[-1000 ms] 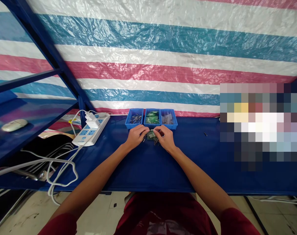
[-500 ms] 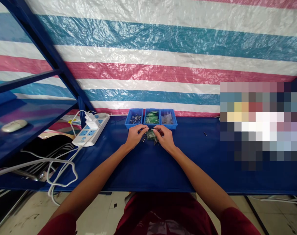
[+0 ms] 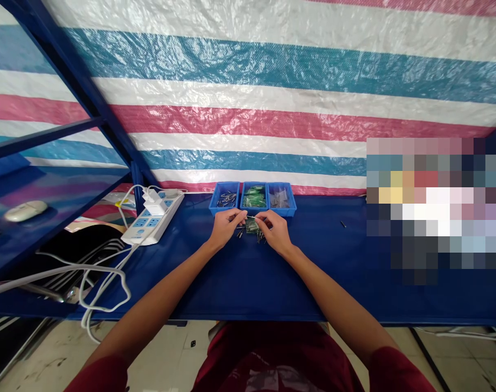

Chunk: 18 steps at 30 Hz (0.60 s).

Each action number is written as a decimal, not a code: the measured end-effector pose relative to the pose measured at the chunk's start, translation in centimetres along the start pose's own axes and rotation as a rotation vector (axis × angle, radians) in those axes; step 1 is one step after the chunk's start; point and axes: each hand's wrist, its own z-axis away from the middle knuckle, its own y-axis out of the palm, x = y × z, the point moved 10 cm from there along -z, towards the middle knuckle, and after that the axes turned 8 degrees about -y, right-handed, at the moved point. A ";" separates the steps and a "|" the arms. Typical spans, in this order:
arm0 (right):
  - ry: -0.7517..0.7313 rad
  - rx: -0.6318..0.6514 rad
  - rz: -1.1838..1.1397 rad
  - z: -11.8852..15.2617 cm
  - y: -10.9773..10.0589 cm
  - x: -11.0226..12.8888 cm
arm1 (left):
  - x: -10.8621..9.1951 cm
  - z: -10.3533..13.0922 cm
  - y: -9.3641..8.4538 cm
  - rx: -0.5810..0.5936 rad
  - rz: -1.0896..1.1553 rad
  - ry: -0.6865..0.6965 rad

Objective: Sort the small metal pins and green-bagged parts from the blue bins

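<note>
My left hand [image 3: 227,226] and my right hand [image 3: 275,228] meet just in front of three blue bins. A thin, light-coloured rod [image 3: 251,217] runs between their fingertips, and both hands pinch it. Beneath the fingers lie green packets [image 3: 252,226] and several small metal pieces [image 3: 261,236] on the blue table. The left bin [image 3: 224,210] holds dark metal pieces, the middle bin [image 3: 253,209] green packets, and the right bin [image 3: 282,211] clear bags.
A white power strip [image 3: 149,226] with a plug and loose white cables [image 3: 104,283] is at the left. One small dark piece [image 3: 343,224] lies right of the bins. A striped sheet [image 3: 239,120] hangs behind. The far right is pixelated.
The fingers have shifted slightly, and more of the thin rod shows between them. The bins and the pieces on the table have stayed put.
</note>
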 end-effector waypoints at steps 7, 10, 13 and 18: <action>0.022 -0.015 0.039 -0.1 -0.5 -0.1 | 0.8 -0.3 0.1 0.012 0.147 -0.039; 0.029 -0.012 0.050 0.0 -0.4 -0.3 | 0.5 -0.2 0.1 0.016 0.130 -0.018; 0.036 -0.019 0.055 0.1 -0.5 -0.5 | -0.4 0.0 0.4 0.060 0.069 0.037; 0.052 -0.035 0.009 0.1 -0.5 -0.6 | -0.5 0.2 1.0 0.147 0.104 0.005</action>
